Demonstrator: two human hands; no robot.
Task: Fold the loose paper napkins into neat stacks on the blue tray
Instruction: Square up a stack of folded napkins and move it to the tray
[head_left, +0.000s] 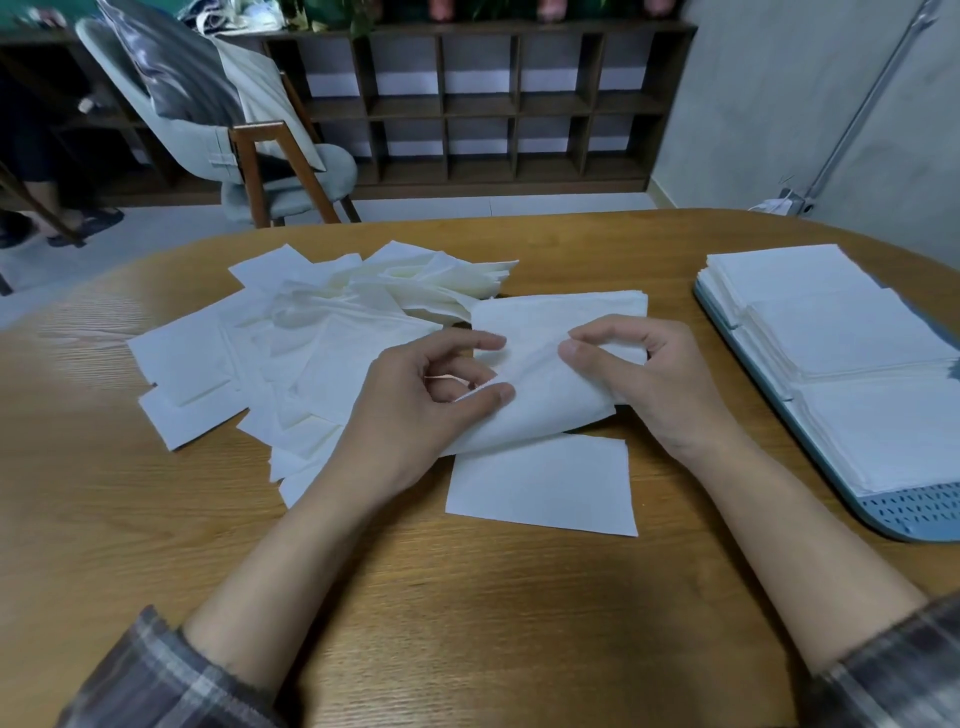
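A white paper napkin (540, 364) is held above the wooden table at centre, its lower part curling over. My left hand (421, 400) pinches its left edge between thumb and fingers. My right hand (639, 374) pinches its right side. A flat folded napkin (540, 483) lies on the table just under them. A loose heap of unfolded napkins (322, 338) spreads to the left. At the right, the blue tray (909, 514) carries several neat stacks of folded napkins (841, 358).
The wooden table (467, 597) has a rounded far edge. Behind it stand a grey chair (249, 156) with a wooden frame and a dark cubby shelf (493, 104). A person's legs (36, 156) show at far left.
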